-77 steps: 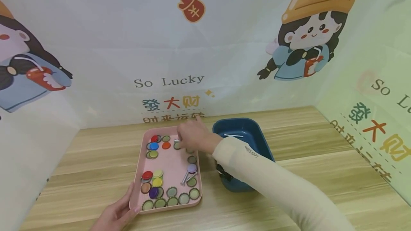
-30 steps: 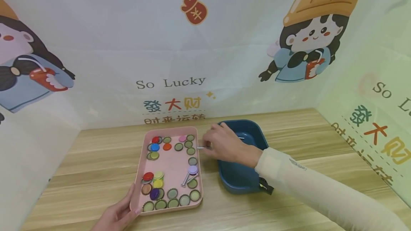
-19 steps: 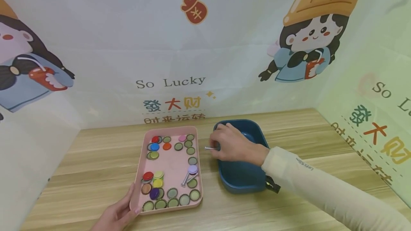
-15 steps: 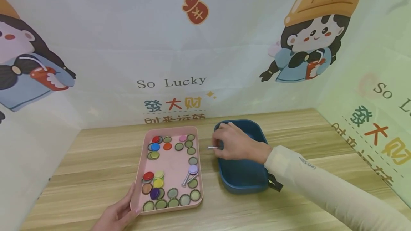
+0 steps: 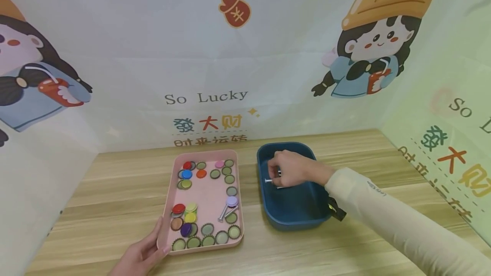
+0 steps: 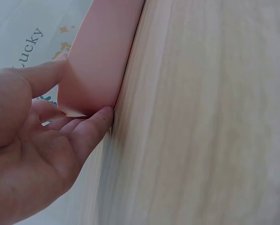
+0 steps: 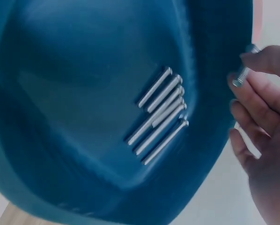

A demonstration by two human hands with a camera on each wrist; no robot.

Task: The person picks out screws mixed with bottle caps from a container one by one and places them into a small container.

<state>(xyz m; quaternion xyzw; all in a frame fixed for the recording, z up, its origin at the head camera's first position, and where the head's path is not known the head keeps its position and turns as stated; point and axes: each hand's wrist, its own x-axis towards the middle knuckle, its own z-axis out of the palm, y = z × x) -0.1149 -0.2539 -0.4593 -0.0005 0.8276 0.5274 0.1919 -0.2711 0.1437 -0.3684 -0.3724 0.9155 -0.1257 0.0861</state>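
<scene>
My right hand (image 5: 293, 168) is over the blue bin (image 5: 293, 220), pinching a silver screw (image 7: 243, 75) between thumb and fingertips. Inside the bin, several similar screws (image 7: 158, 133) lie side by side in the right wrist view; in the head view the hand mostly covers them. At the near left corner of the pink tray (image 6: 100, 51), my left hand (image 5: 140, 252) grips the wall, thumb at the rim and fingers against the outside. Bottle caps (image 5: 207, 229) of several colours lie in the tray, and two more screws (image 5: 223, 213) lie by its right wall next to a lilac cap (image 5: 232, 201).
Tray and bin stand side by side on a wood-grain tabletop (image 5: 115, 199), a narrow strip of table between them. A printed cloth (image 5: 291, 110) closes off the back and both sides. A dark band (image 5: 336, 210) shows at the right wrist.
My right hand has taken a screw from the tray's far right part and carried it rightward, over the tray wall, to above the blue bin. The left hand keeps its grip on the tray.
</scene>
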